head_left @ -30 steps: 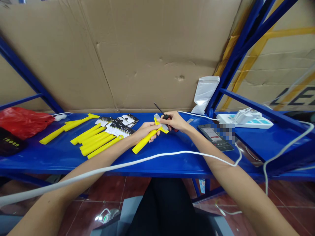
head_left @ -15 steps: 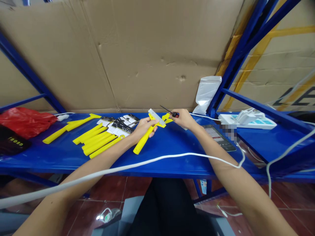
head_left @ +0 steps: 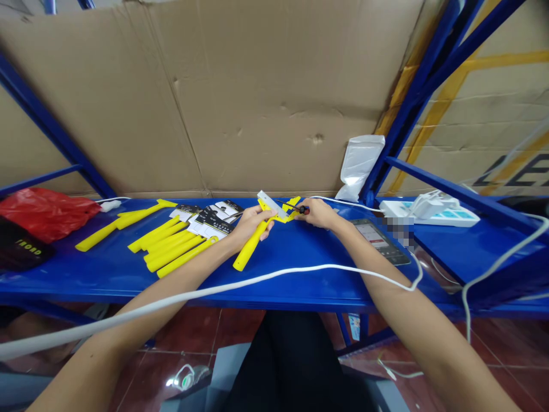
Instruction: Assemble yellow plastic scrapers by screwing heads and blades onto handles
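Note:
My left hand (head_left: 252,226) is closed round a yellow-handled scraper (head_left: 246,254), with its pale flat metal strip (head_left: 271,205) slanting across the head. My right hand (head_left: 319,213) grips a screwdriver (head_left: 303,210) with a red and black handle; its thin dark shaft points left, toward the scraper head. A small yellow piece (head_left: 295,202) shows between the scraper head and my right hand; whether my fingers touch it I cannot tell. Left of my left hand lie several yellow handles (head_left: 175,249) and black-and-white printed cards (head_left: 212,220).
Another yellow scraper-shaped part (head_left: 124,224) and a red plastic bag (head_left: 47,212) lie at the left. A white cable (head_left: 257,282) crosses in front of my forearms. A tablet-like device (head_left: 380,240), a power strip (head_left: 454,214) and a white pouch (head_left: 360,166) are at the right.
My right hand has lowered slightly, and the screwdriver's shaft has swung down from pointing up-left to lie nearly level beside the scraper head. My left hand keeps its hold on the scraper.

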Demonstrator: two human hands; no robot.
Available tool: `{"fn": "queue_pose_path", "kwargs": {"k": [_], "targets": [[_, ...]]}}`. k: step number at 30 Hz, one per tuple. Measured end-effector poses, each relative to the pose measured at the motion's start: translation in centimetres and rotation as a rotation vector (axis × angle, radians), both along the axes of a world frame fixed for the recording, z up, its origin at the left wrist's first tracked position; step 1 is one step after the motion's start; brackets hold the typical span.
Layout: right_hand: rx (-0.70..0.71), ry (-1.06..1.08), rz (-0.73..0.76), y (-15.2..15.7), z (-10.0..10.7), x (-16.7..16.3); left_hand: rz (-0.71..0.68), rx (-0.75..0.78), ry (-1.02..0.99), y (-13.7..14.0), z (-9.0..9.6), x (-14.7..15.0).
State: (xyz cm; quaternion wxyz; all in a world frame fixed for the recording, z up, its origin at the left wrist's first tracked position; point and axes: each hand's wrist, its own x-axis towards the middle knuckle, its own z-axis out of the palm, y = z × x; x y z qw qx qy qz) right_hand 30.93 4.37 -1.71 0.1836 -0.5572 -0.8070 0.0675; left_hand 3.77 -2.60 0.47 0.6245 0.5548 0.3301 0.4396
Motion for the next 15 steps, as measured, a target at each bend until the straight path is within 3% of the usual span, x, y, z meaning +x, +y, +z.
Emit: {"fn": "queue_pose_path", "kwargs": {"k": [8,15], "targets": [[-0.027,-0.098,0.004,-0.1,0.11,-0.27,-0.062,-0.016,0.047,0.06,-0.41,-0.05],[0.036,0.067,-0.072,-0.35,-0.15,-0.66,-0.096,-0.017,0.075,-0.05,-0.53,0.08]]}}
